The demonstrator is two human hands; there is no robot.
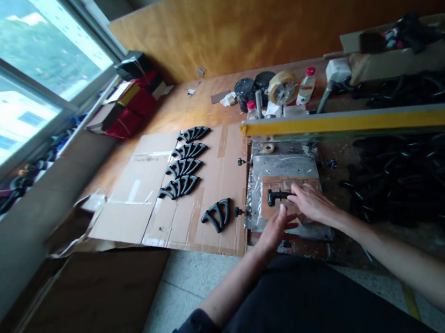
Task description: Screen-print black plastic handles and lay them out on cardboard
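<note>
My right hand rests on a black curved plastic handle that lies on a brown pad on the metal plate. My left hand is at the plate's near left edge, fingers extended, beside the right hand and holding nothing that I can see. On the flattened cardboard to the left, a small group of the same black handles lies close to the plate. Several further bunches lie in a row behind it.
A big heap of black handles fills the right side. A yellow bar crosses above the plate. Behind it stand black jars, a tape roll and a bottle. Window and ledge at left; plywood wall behind.
</note>
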